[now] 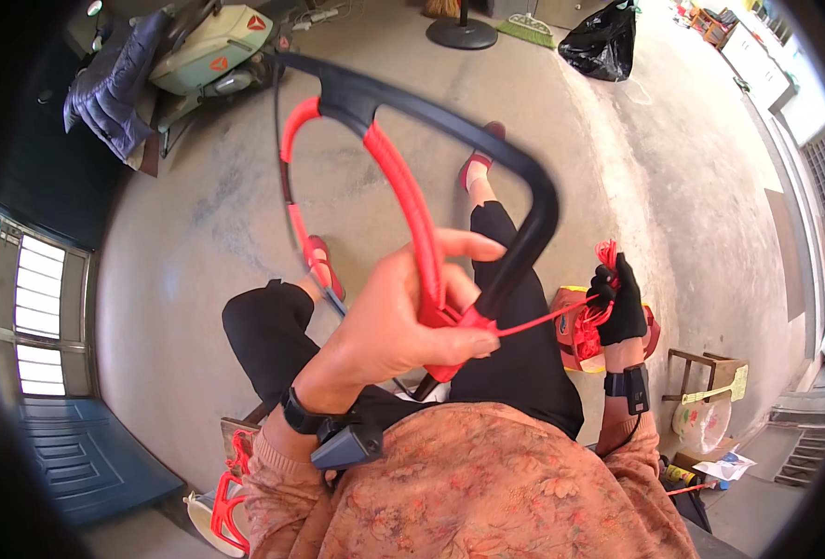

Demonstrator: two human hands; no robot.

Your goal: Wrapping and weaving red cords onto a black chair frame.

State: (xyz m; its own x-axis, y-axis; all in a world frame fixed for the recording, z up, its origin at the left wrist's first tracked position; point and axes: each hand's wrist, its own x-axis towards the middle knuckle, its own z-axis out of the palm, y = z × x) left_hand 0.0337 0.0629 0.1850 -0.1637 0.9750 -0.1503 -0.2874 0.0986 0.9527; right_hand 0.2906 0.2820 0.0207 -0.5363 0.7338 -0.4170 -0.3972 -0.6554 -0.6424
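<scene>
A black tubular frame (540,200) with a curved red-wrapped section (401,182) is held up in front of my lap. My left hand (375,312) is closed around its lower end, where red cord is wound; the thumb presses on the winding and the index finger sticks out. A strand of red cord (543,319) runs taut from there to my right hand (625,303). That hand wears a black glove and is closed on a bundle of red cord (606,252), loops of which stick out above and below. Behind it sits a red and yellow bag-like thing (571,352), partly hidden.
A scooter (212,56) with a dark padded jacket (114,98) stands far left. Along the back are a round black base (462,34), a green broom (529,30) and a black plastic bag (603,42). A small wooden stool (724,365) is at right; red plastic-looking pieces (226,512) lie lower left.
</scene>
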